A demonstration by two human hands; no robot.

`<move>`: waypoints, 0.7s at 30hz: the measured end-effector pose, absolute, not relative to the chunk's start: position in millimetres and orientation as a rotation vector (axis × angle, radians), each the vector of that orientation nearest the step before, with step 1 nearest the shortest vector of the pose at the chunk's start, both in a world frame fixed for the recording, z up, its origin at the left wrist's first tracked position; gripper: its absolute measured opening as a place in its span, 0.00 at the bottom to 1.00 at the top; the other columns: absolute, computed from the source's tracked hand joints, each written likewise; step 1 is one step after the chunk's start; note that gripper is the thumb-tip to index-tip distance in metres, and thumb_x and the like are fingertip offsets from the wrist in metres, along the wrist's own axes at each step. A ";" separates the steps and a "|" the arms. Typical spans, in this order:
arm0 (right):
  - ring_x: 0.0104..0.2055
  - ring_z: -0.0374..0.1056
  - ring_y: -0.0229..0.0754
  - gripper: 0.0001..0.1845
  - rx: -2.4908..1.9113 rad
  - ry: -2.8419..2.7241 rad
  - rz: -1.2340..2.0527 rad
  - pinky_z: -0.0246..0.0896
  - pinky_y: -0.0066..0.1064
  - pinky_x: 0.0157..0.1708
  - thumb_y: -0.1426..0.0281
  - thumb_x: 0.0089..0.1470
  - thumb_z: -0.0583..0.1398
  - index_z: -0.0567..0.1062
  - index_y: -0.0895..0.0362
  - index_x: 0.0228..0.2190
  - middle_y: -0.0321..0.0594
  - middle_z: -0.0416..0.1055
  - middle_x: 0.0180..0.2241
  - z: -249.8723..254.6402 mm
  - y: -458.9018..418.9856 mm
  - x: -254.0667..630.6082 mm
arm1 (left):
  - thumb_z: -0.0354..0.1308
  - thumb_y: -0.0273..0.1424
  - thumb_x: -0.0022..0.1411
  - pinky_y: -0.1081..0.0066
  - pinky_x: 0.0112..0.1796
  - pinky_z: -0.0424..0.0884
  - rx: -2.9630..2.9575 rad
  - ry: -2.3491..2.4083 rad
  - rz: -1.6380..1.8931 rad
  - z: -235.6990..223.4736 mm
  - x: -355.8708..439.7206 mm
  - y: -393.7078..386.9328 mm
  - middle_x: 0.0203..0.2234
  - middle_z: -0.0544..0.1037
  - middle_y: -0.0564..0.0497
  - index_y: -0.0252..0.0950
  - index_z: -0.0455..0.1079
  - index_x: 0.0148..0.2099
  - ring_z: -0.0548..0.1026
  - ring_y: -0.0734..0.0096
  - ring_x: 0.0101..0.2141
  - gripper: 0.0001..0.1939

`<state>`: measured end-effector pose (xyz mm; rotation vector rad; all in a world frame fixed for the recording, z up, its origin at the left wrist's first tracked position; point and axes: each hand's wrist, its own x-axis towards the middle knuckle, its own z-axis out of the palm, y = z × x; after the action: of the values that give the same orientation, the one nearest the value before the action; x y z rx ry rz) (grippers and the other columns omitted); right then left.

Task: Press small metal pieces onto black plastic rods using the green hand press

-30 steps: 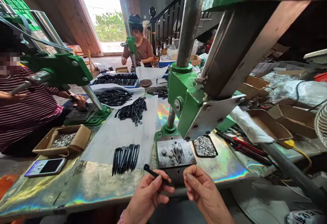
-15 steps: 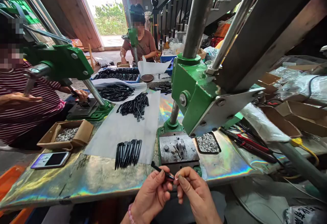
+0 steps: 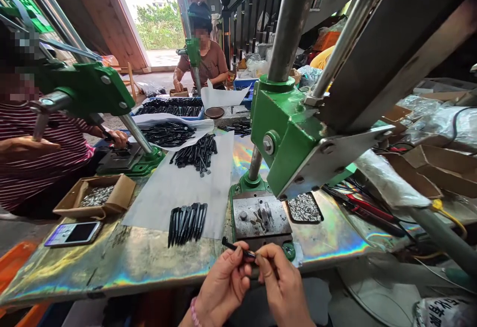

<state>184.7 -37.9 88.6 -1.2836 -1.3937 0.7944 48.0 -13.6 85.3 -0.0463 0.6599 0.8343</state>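
A black pointed plastic stick (image 3: 233, 245) with a flat head is pinched between the thumb and fingers of my left hand (image 3: 227, 275), over the table's front edge. My right hand (image 3: 279, 272) is closed in a pinch at the stick's other end. Whatever its fingertips hold there is hidden. Just beyond my hands stands a green hand press with a steel base plate (image 3: 276, 225). To its right is a black tray (image 3: 321, 217) of small silver metal pieces. Left of the press, a row of black sticks (image 3: 187, 222) lies side by side, partly on white sheeting (image 3: 149, 207).
The press head (image 3: 288, 138) overhangs the plate. A heap of black sticks (image 3: 197, 153) lies farther back. At left are a phone (image 3: 72, 233) and a cardboard box (image 3: 122, 193) of metal pieces. One co-worker (image 3: 48, 148) sits at left, another (image 3: 208, 61) at the back.
My right fingertips have closed in on the stick's end, covering a small pale bit that showed between them before. My left hand keeps its hold on the stick.
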 end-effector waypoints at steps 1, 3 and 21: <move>0.25 0.68 0.36 0.10 -1.276 -1.483 0.616 0.62 0.25 0.26 0.68 0.66 0.52 0.70 0.53 0.33 0.34 0.69 0.26 86.4 -38.2 183.8 | 0.76 0.29 0.41 0.81 0.22 0.77 -0.063 0.661 0.834 84.2 47.6 -13.6 0.24 0.81 0.49 0.33 0.79 0.37 0.77 0.78 0.22 0.18; 0.28 0.70 0.37 0.09 -1.246 -1.577 0.399 0.63 0.25 0.30 0.71 0.66 0.51 0.69 0.53 0.35 0.35 0.71 0.29 82.7 -38.2 182.5 | 0.77 0.28 0.41 0.80 0.22 0.77 -0.087 0.675 0.832 82.9 46.5 -13.8 0.23 0.80 0.50 0.33 0.79 0.37 0.77 0.78 0.22 0.18; 0.27 0.66 0.38 0.19 -1.260 -1.319 1.025 0.63 0.27 0.27 0.53 0.61 0.55 0.68 0.53 0.45 0.35 0.69 0.31 71.5 -32.1 217.3 | 0.72 0.33 0.50 0.81 0.19 0.75 0.236 0.768 0.994 106.5 46.4 1.8 0.30 0.81 0.50 0.34 0.75 0.39 0.75 0.80 0.22 0.15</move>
<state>217.3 -32.1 71.5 -1.2598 -1.3190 1.0247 46.4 1.8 106.5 0.2355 0.7678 0.9944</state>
